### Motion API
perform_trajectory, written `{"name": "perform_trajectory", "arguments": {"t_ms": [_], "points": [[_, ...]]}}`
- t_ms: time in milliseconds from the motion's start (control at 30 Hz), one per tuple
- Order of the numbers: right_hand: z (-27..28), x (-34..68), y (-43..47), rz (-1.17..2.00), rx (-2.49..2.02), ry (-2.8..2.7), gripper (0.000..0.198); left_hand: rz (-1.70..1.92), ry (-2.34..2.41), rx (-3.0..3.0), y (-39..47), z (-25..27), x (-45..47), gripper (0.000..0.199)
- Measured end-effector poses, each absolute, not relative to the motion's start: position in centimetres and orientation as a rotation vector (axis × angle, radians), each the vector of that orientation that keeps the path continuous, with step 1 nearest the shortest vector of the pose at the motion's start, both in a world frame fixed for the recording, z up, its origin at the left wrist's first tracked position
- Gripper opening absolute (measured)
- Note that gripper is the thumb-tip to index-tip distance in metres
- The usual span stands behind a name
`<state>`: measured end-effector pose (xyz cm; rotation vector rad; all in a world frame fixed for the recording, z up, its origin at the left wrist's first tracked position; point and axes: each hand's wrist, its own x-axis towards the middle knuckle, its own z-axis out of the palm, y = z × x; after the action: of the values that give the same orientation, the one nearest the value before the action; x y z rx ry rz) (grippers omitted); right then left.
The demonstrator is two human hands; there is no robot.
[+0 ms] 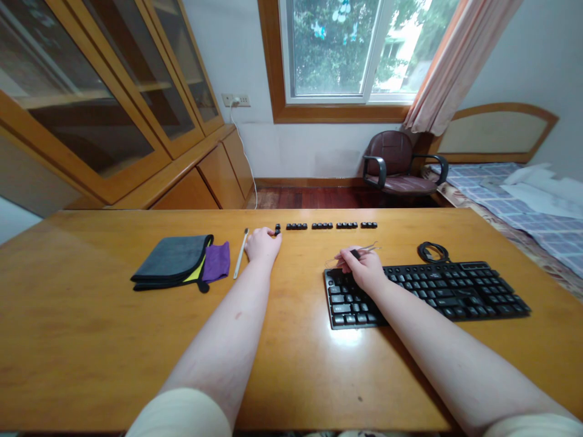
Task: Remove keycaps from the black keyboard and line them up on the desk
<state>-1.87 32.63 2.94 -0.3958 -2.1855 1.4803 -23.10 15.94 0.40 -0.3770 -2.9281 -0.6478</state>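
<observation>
My left hand (263, 244) reaches to the far side of the wooden desk (291, 364). Its fingertips are closed on a small black keycap (277, 232), just in front of another keycap (277, 226) at the left end of a row. Several more black keycaps (322, 226) lie in that row, grouped with gaps between. A wire keycap puller (356, 254) with a black middle is gripped in my right hand (367, 270), above the left part of a black keyboard (437, 291). My right hand and forearm hide some of the keys.
A thin brush (240, 254) lies just left of my left hand. Further left is a folded grey cloth (175, 258) with a purple cloth (216, 261) against it. A coiled black cable (432, 251) sits behind the keyboard. Beyond the desk stands an armchair (396, 158).
</observation>
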Motion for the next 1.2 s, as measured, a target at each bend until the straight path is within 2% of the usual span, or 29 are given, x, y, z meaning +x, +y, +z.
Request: {"name": "perform_trajectory", "arguments": {"t_ms": [967,1100,1200], "points": [[2.7,-1.9,32.7,1.526,-0.395,-2.153,0.04,-0.661,-2.938,-0.379,16.1,0.4,-23.2,0.032],[3.1,-1.7,32.7,1.335,-0.344,-2.258,0.034,-0.747,-2.833,-0.336,16.0,0.7,-22.8,0.034],[3.7,-1.5,32.6,1.079,-0.256,-2.4,0.031,-0.941,-2.578,-0.447,15.9,1.5,-22.0,0.026]]}}
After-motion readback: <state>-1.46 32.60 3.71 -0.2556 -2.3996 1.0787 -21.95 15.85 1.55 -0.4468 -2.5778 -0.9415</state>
